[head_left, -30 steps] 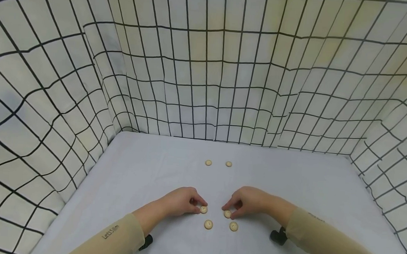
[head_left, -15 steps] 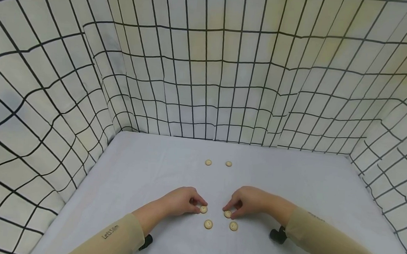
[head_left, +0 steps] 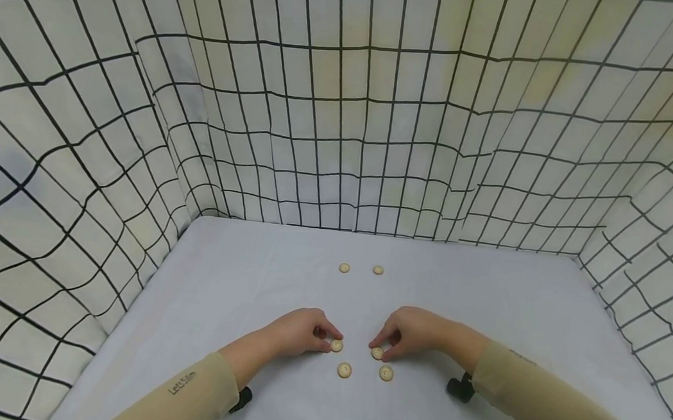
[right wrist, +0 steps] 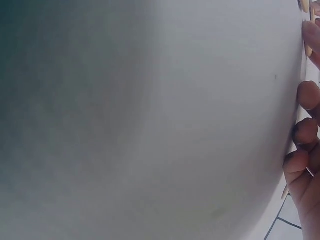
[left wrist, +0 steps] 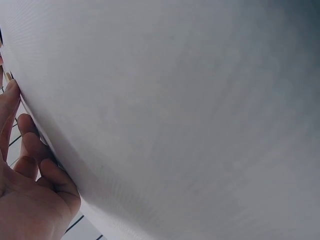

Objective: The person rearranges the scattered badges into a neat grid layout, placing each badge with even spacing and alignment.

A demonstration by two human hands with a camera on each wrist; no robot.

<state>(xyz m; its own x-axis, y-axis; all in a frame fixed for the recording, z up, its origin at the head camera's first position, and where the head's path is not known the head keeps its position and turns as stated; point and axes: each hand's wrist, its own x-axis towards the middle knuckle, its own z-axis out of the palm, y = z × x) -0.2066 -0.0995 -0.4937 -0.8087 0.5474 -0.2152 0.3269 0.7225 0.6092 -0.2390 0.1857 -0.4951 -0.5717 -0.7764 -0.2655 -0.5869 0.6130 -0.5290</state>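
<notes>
Several round tan wooden buttons lie on a white table (head_left: 222,280). My left hand (head_left: 300,333) pinches one button (head_left: 336,345) with thumb and forefinger, flat on the table. My right hand (head_left: 407,333) pinches another button (head_left: 376,352) the same way. Two more buttons (head_left: 345,370) (head_left: 386,373) lie just in front of the hands, untouched. A far pair of buttons (head_left: 344,268) (head_left: 378,270) sits further back. In the left wrist view only my curled fingers (left wrist: 30,170) and the table surface show; in the right wrist view, my fingers (right wrist: 305,135) at the edge.
Cloth walls with a black grid (head_left: 341,139) close in the table on the left, back and right. Both forearms wear tan sleeves (head_left: 186,393). A black strap part (head_left: 460,388) shows under the right wrist.
</notes>
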